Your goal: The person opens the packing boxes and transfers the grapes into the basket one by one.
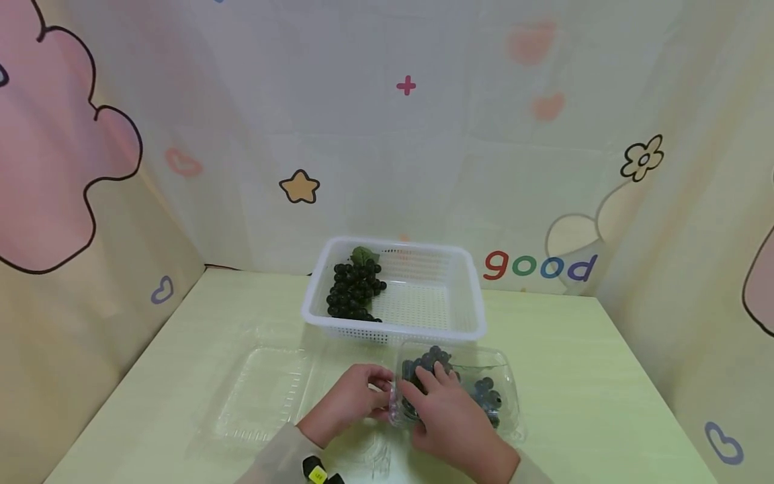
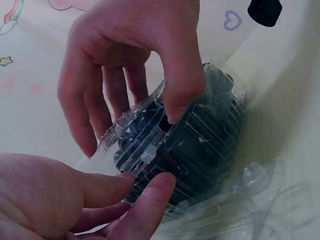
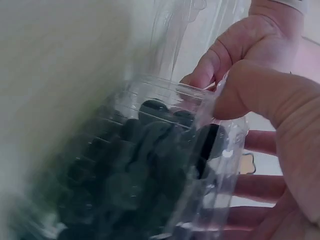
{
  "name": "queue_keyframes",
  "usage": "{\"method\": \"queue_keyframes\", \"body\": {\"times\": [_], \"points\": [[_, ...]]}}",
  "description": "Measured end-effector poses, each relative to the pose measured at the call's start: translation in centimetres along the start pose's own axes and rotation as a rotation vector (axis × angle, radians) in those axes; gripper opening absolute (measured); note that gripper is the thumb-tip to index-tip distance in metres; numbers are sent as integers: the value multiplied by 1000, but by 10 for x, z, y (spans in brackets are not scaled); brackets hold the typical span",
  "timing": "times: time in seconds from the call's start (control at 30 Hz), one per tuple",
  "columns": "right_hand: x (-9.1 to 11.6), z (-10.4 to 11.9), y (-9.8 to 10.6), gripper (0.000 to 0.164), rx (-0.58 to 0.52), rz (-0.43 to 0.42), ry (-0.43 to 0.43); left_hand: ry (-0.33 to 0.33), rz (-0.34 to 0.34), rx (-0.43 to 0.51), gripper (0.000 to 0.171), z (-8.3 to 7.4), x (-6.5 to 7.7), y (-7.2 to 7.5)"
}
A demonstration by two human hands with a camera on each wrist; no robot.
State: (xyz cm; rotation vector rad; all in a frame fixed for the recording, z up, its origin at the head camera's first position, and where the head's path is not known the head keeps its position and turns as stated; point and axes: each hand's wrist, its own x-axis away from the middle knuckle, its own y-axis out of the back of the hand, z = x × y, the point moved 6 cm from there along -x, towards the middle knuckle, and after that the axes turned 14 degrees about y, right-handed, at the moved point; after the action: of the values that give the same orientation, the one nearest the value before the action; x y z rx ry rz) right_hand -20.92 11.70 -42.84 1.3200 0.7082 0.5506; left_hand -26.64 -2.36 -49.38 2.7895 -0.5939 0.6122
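A clear plastic fruit box with dark grapes inside lies on the table in front of the basket. My right hand spreads across its top; in the right wrist view the right thumb and fingers grip opposite sides of its rim. My left hand is at the box's left end. Its thumb and a finger pinch the edge near a corner in the left wrist view. The grapes fill much of this end of the box.
Behind the box stands a white plastic basket with a bunch of dark grapes and a green leaf on its left side. Another clear plastic container lies on the left of the table. Printed curtains enclose the table.
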Motion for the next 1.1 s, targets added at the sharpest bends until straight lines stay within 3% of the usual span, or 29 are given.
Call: {"method": "queue_keyframes", "body": {"times": [0.3, 0.57, 0.87, 1.1], "points": [[-13, 5, 3, 44, 180, 59, 48, -27, 24, -29, 35, -2, 1, 1], [-21, 8, 5, 40, 234, 86, 86, -62, 12, -52, 38, -6, 2, 0], [-27, 10, 4, 37, 155, 114, 71, -51, 7, -85, 41, -5, 2, -3], [-32, 9, 4, 42, 108, 161, 2, -82, -17, -140, 37, -10, 2, -2]]}}
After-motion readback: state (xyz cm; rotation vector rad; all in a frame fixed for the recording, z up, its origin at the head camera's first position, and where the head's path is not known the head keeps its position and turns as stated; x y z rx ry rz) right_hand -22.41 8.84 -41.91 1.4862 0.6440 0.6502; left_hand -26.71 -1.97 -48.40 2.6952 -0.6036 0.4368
